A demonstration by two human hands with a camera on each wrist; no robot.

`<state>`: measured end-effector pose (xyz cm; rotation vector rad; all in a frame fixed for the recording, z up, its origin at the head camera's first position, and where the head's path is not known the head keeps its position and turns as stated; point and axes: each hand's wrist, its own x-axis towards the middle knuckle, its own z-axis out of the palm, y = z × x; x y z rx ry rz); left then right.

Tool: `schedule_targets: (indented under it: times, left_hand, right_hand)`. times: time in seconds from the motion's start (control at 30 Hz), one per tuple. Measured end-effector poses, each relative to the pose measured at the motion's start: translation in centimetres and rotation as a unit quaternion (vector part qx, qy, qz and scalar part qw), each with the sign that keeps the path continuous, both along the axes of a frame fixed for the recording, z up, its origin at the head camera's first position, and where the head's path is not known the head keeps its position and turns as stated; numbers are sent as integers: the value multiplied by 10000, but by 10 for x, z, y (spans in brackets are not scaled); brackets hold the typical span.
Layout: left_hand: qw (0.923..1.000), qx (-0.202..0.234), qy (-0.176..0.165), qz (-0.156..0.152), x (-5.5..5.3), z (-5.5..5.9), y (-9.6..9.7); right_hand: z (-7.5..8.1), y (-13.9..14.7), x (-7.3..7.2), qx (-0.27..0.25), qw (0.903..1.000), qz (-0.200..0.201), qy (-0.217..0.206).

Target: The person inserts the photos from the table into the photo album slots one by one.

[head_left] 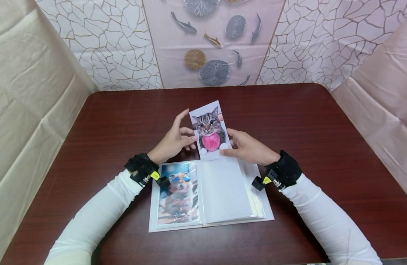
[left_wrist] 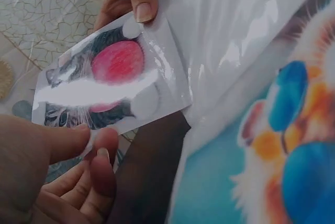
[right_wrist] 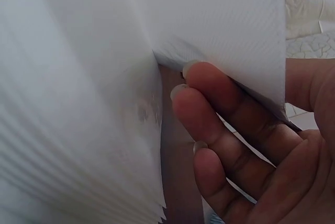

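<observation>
A photo print [head_left: 207,130] of a tabby cat with a pink ball stands at the top of an open photo album [head_left: 153,221]. Its lower edge meets the top of the clear right-hand sleeve [head_left: 224,191]; whether it is inside I cannot tell. My right hand [head_left: 253,147] pinches the print's lower right side, thumb in front and fingers behind its white back [right_wrist: 230,20]. On the other side, my left hand [head_left: 171,141] has its thumb at the print's left edge, with the index finger extended upward and the others loosely bent. A bear picture [head_left: 178,202] fills the left sleeve.
The album lies on a dark reddish-brown table [head_left: 124,121]. Patterned cloth [head_left: 213,44] hangs behind the far edge, with pale cloth [head_left: 34,110] at both sides. Several layered sleeve edges [head_left: 256,202] show on the album's right.
</observation>
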<state>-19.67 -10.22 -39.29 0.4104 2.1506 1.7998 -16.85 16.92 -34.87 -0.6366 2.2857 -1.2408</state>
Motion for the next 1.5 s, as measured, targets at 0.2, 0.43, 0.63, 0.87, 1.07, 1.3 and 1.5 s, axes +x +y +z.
schedule_targets:
  times: [0.2,0.43,0.63,0.87,1.07,1.3,1.5]
  left_hand:
    - [9991,135,403,-2,-9,6,5]
    - [9996,43,229,-143,-17,4,7]
    - [9997,28,201,-136,-16,2,5]
    - [9996,3,222,-190,-9,-3,-2]
    - [9993,-77,282,-249,-8,-7,-6]
    - [9990,33,370,-263,-11,-8,-6]
    - [9990,150,376,-207,-10,-6,-6]
  right_hand:
    - [-3,2,-2,-18,10000,-24,-25]
    - [-4,2,-2,-38,10000,-34,-56]
    - [-4,2,-3,-71,9999,-10,-127]
    - [-6,-2,-4,-204,9995,32,-235]
    - [-5,-3,-3,-98,9999,6,-106]
    - [-5,-2,-2,-136,9998,-37,-130]
    - [-6,-1,-3,-160,9998,9,-109]
